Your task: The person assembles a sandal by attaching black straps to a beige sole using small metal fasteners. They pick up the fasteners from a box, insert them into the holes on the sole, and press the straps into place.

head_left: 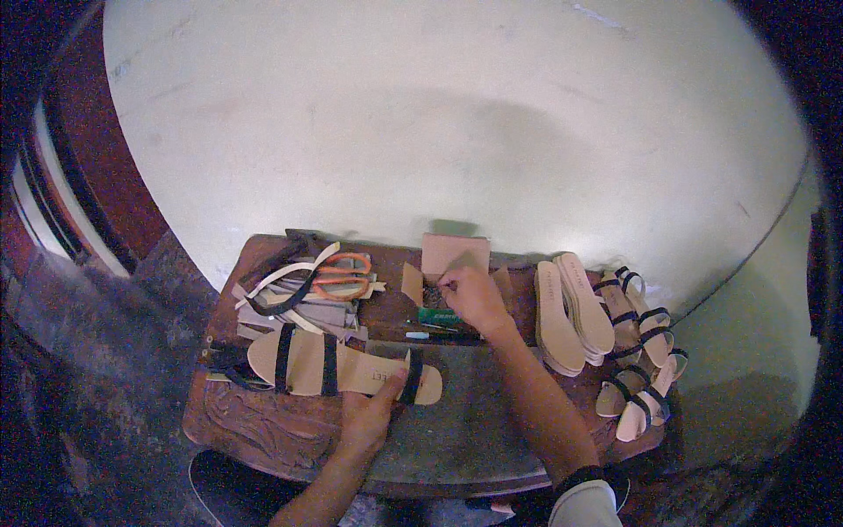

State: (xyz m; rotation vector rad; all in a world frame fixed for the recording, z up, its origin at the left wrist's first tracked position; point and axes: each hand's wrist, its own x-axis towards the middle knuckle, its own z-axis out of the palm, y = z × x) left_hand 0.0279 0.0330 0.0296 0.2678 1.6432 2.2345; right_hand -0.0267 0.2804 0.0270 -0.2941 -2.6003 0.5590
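My left hand (pixel 367 420) grips a flat beige sandal (pixel 304 362) near its heel end, thumb on top beside a black strap. The sandal lies crosswise over the near left of the table, with two more black bands toward its other end. At the table's back, my right hand (pixel 479 300) is at a small open cardboard box (pixel 455 255) with a green front. Its fingers are pinched together over the box opening. Whatever they hold, if anything, is too small to tell, and the hand partly hides the contents.
Orange-handled scissors (pixel 342 274) lie on grey and cream strips (pixel 294 303) at the left. Stacked beige soles (pixel 562 316) and several black-strapped sandals (pixel 645 408) occupy the right. A light-blue-and-dark, pen-like tool (pixel 423 335) lies before the box. A pale wall (pixel 369 149) stands behind the carved wooden table (pixel 263 430).
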